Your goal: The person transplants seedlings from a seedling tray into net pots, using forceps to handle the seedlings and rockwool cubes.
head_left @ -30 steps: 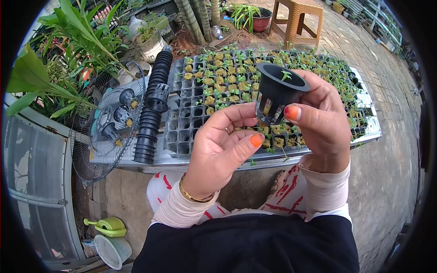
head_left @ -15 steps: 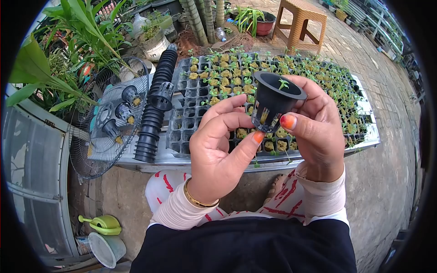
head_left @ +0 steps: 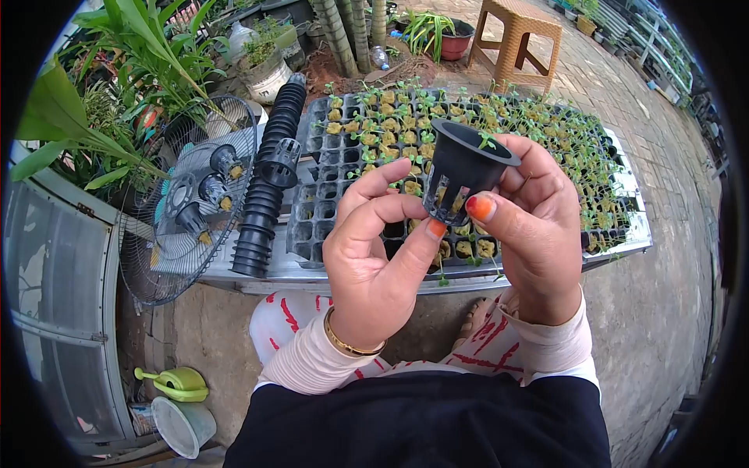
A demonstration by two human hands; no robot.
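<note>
A black net cup (head_left: pixel 460 168) with a small green seedling (head_left: pixel 487 141) inside is held up over the seedling tray (head_left: pixel 321 210). My right hand (head_left: pixel 538 226) grips the cup's right side, thumb on its front and fingers behind. Thumb and index finger of my left hand (head_left: pixel 378 257) pinch at the cup's slotted bottom, where the tips partly hide it. Behind both hands, the tray carries many seedlings in brownish plugs, with several bare cells at its left.
Left of the tray lies a long stack of nested black net cups (head_left: pixel 261 207). Beside it, a round wire fan guard (head_left: pixel 168 265) holds several cups. A brown stool (head_left: pixel 518 43) stands at the back; a green watering can (head_left: pixel 181 384) is at lower left.
The cup has shifted slightly left and turned a little in my fingers. My right thumb has moved left across its front, and my left hand's fingertips have moved slightly left.
</note>
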